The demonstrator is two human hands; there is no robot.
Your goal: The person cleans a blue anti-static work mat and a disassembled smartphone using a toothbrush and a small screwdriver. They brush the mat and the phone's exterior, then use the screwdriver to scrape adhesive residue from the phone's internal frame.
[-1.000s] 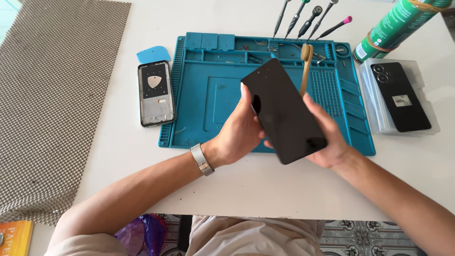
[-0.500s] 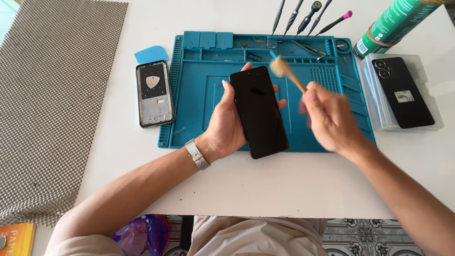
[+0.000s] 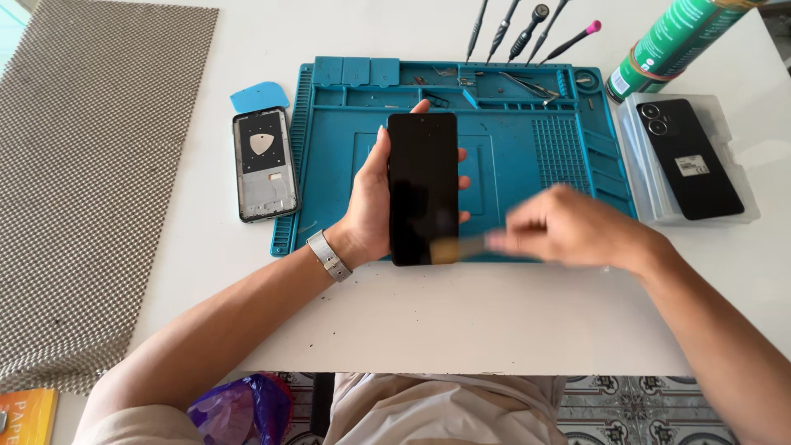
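Left hand (image 3: 371, 206) is gripping the phone (image 3: 423, 188) upright over the mat (image 3: 511, 156); right hand (image 3: 568, 229), fingers pinching a blurry brush (image 3: 461, 249), is sweeping its bottom edge. Looks mid-cleaning, the frame (image 3: 264, 165) left of the mat is sitting untouched.

White table (image 3: 494, 321), patterned floor tiles (image 3: 643, 408)

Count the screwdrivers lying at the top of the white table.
4. The black-handled screwdrivers fan out beyond the teal mat's far edge: first, second, third, and a pink-tipped one rightmost. Their upper ends are cut off; more may lie out of view.
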